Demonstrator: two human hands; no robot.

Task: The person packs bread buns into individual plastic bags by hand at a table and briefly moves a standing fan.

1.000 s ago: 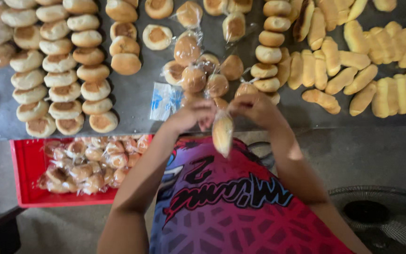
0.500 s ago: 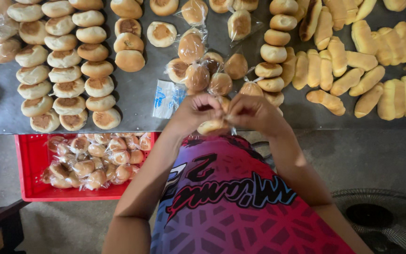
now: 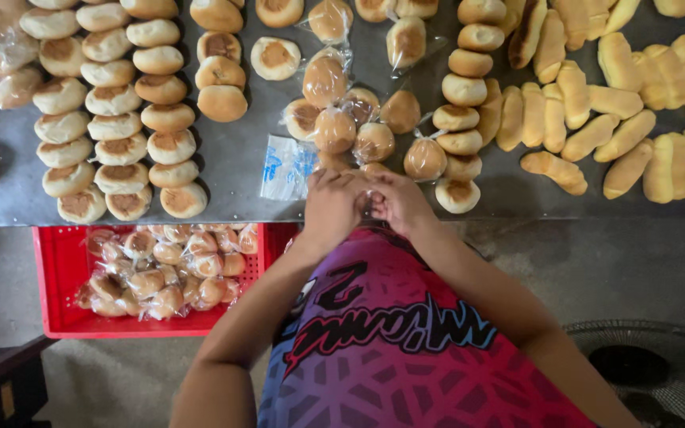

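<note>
My left hand [image 3: 331, 208] and my right hand [image 3: 399, 202] are pressed together at the front edge of the grey table [image 3: 239, 178]. Between them they grip a round bun in a clear plastic bag [image 3: 372, 170], of which only the top shows above my fingers. Just beyond my hands lies a cluster of bagged buns [image 3: 334, 127]. A small stack of flat clear bags with blue print [image 3: 287, 166] lies left of my left hand.
Rows of bare round buns [image 3: 112, 119] fill the table's left side, and long rolls [image 3: 596, 103] fill the right. Under the table edge at the left stands a red crate [image 3: 61, 273] holding bagged buns. A floor fan [image 3: 648, 364] stands at the lower right.
A second ago the bagged bun hung below my hands in front of my chest. Both hands have since lifted it and moved forward to the table edge, closing tighter around it.
</note>
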